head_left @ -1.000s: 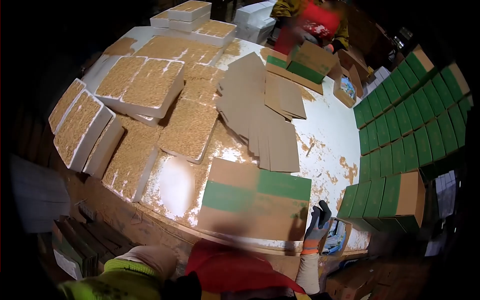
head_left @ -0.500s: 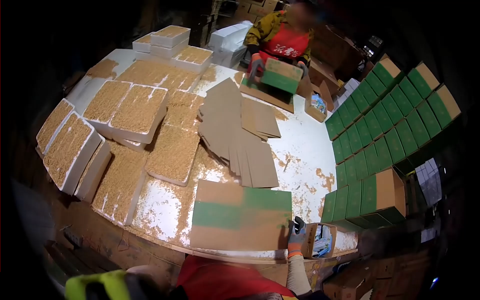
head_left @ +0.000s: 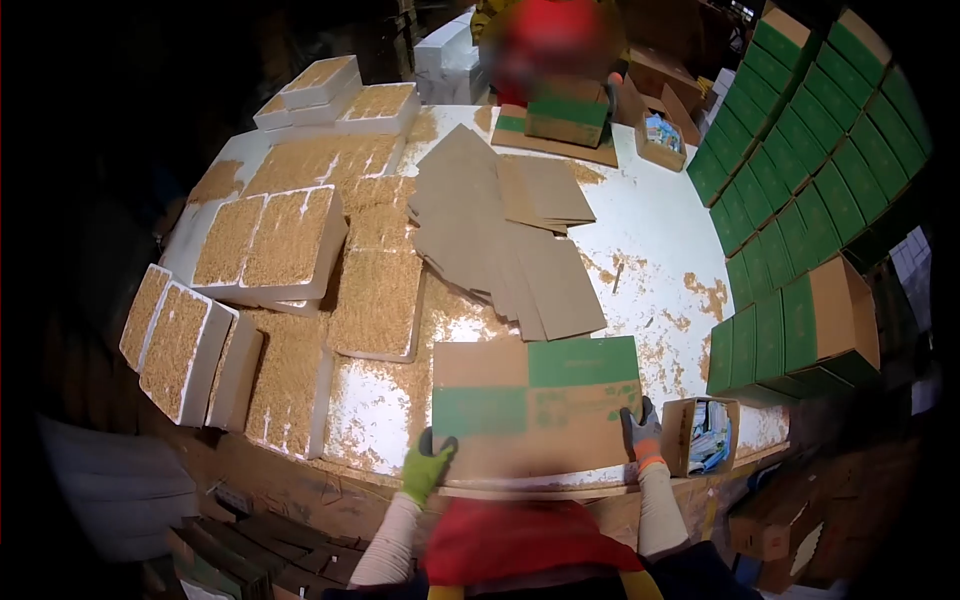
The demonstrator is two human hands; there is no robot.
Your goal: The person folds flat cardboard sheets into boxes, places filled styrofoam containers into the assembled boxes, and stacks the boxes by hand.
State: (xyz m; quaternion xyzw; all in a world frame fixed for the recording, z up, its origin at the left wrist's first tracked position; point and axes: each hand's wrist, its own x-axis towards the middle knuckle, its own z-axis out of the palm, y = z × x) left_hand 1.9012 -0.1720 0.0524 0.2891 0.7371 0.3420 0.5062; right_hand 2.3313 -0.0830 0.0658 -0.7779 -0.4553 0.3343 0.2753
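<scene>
A flattened cardboard carton with green and brown panels lies in front of me at the near edge of the table. My left hand, in a green glove with dark fingertips, grips its lower left edge, thumb on top. At the opposite edge my right hand, in a grey and orange glove, holds the carton the same way. Both hands' fingers are partly hidden at the edges. Just right of my right hand stands a small open box of blue and white packets.
White trays filled with tan crumbly material crowd the left side. Brown cardboard sheets fan out mid-table. Green cartons are stacked at right. Across the table, a person in red works at a green and brown carton.
My left hand has come from the lower left to the carton's left edge. My right hand stays at the right edge. The view has shifted, and the person opposite has lowered their carton and leaned forward.
</scene>
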